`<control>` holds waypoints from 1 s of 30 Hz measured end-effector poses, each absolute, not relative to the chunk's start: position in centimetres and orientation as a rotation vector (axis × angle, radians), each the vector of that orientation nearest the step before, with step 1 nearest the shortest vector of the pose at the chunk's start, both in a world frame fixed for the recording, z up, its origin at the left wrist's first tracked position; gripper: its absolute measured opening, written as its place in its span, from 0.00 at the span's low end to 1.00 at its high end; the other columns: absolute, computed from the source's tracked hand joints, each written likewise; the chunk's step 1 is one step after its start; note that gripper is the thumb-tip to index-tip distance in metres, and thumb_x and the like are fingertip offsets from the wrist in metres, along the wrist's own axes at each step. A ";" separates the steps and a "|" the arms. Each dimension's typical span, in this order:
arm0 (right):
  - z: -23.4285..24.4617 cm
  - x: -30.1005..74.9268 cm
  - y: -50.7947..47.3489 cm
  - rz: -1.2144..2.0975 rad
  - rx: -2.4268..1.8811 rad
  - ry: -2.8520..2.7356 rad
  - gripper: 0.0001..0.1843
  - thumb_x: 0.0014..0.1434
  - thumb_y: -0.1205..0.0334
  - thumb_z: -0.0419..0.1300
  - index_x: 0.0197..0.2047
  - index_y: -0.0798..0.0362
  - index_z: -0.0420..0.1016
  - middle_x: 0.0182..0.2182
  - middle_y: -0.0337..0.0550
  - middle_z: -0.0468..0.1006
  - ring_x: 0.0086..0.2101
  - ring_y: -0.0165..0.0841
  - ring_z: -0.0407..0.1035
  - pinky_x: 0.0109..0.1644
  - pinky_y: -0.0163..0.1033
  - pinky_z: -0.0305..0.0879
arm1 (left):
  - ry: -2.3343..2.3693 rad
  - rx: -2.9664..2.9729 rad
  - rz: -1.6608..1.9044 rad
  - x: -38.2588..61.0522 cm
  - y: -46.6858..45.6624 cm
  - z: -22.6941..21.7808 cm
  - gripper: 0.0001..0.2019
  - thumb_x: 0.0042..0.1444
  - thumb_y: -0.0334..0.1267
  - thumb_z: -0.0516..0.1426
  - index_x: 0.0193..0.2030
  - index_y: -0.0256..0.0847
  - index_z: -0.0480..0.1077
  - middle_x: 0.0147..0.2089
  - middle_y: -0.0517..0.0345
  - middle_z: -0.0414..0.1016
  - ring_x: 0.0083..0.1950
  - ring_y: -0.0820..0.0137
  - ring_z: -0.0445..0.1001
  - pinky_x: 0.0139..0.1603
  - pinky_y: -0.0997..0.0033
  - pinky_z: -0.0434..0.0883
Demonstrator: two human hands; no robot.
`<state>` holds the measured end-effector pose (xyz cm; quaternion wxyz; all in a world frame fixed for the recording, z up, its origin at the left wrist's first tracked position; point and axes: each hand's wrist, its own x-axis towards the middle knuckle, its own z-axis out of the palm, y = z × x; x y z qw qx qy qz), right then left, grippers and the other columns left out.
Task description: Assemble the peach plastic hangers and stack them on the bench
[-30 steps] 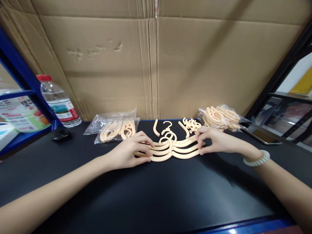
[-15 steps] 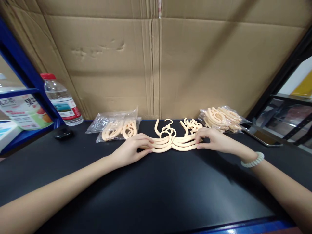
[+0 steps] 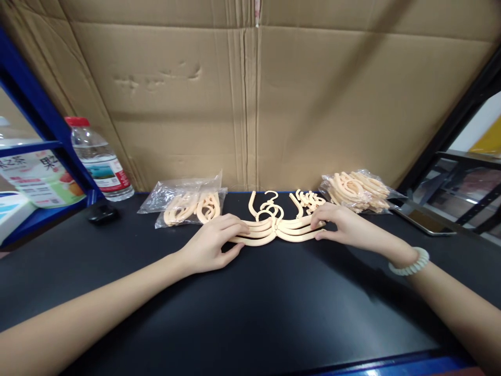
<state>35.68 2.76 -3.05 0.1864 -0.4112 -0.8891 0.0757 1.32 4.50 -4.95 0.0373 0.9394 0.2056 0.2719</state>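
Pinching opposite ends of the hanger stack (image 3: 276,231) lying at twelve o'clock on the counter (image 3: 250,308), the left hand (image 3: 211,244) and right hand (image 3: 340,225) grasp it in curled fingers; uneven pressure could splay the nested pieces apart.

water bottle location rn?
In the head view, the water bottle stands at the far left of the black table, against the cardboard wall, beside the blue shelf post, left of the bagged hangers.
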 end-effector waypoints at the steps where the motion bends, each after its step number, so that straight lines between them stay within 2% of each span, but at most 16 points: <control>1: -3.0 35.5 2.7 0.202 -1.149 -2.509 0.05 0.59 0.60 0.63 0.35 0.53 0.75 0.34 0.45 0.76 0.38 0.38 0.68 0.44 0.43 0.63 | 0.627 2.888 0.844 1.3 4.5 -5.0 0.10 0.60 0.29 0.53 0.48 0.39 0.69 0.47 0.50 0.74 0.49 0.62 0.71 0.49 0.61 0.70; 11: -2.8 35.0 2.2 0.141 -1.093 -2.444 0.06 0.63 0.62 0.58 0.35 0.52 0.75 0.32 0.44 0.76 0.37 0.38 0.69 0.43 0.43 0.63 | 0.593 2.914 0.934 1.2 4.5 -5.1 0.11 0.58 0.28 0.55 0.47 0.40 0.69 0.45 0.50 0.75 0.48 0.62 0.73 0.49 0.60 0.70; 30: -3.0 35.0 2.3 0.036 -1.130 -2.341 0.07 0.63 0.62 0.57 0.34 0.52 0.74 0.33 0.47 0.77 0.37 0.40 0.69 0.42 0.46 0.66 | 0.663 2.927 0.983 1.4 4.7 -5.2 0.08 0.59 0.28 0.53 0.43 0.40 0.70 0.44 0.50 0.76 0.46 0.63 0.73 0.47 0.60 0.70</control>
